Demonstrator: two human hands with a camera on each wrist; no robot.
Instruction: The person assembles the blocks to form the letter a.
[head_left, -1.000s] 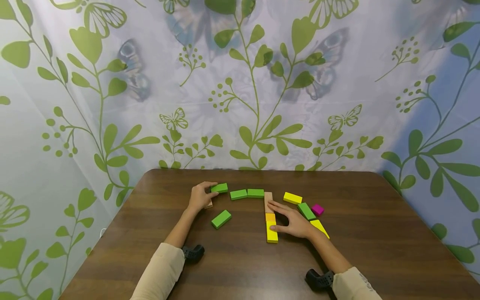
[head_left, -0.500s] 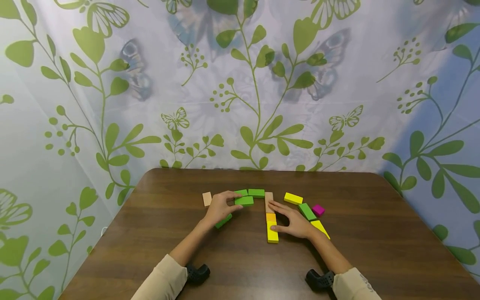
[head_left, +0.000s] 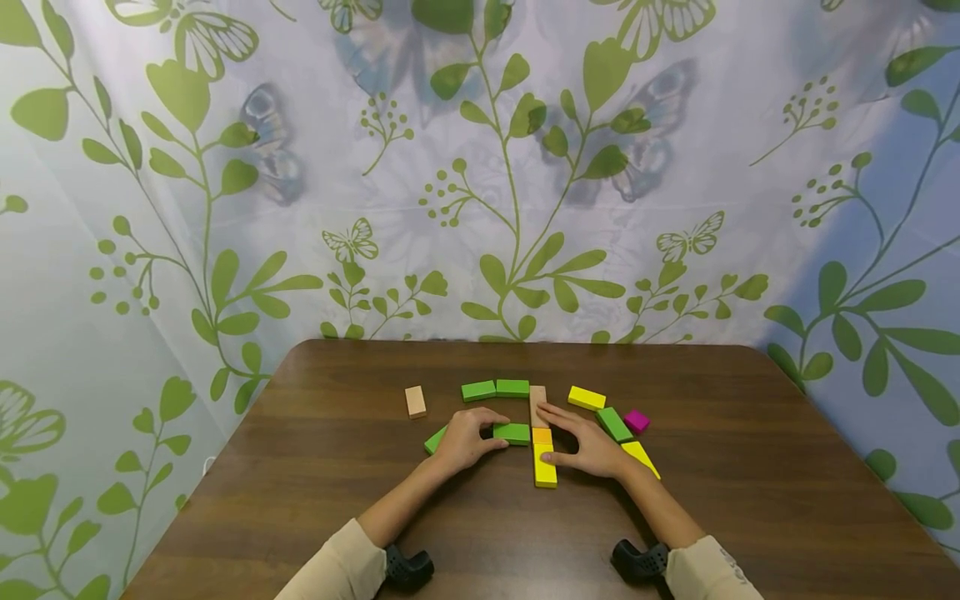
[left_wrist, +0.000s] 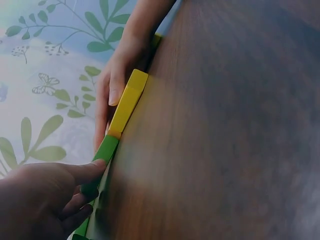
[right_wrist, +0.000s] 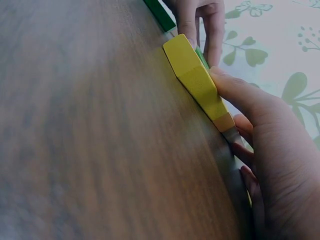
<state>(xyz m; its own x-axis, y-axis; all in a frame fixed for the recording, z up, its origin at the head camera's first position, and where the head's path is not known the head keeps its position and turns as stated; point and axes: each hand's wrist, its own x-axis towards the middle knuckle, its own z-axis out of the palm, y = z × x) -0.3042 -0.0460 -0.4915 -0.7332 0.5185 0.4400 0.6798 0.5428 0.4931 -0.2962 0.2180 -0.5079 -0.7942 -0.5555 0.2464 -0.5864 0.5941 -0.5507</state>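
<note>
In the head view my left hand (head_left: 465, 440) pinches a green block (head_left: 513, 434) between thumb and fingers. The block's right end meets, or nearly meets, a column made of a plain wooden block (head_left: 537, 398), a small orange piece (head_left: 542, 436) and a yellow block (head_left: 545, 467). My right hand (head_left: 588, 444) rests along this column's right side, thumb at the yellow block and fingertips by the wooden one. From the right wrist, the thumb (right_wrist: 235, 90) touches the yellow block's side. Two green blocks (head_left: 495, 389) lie end to end at the wooden block's far end.
Another green block (head_left: 435, 440) is partly hidden behind the left hand. A plain wooden block (head_left: 415, 402) lies farther left. To the right are a yellow block (head_left: 587, 397), a green block (head_left: 614, 424), a magenta block (head_left: 637, 420) and a yellow piece (head_left: 641, 458), partly covered.
My left hand has carried the green block from the far left, rightward and nearer me, to the column's left side. My right hand has stayed in place.
</note>
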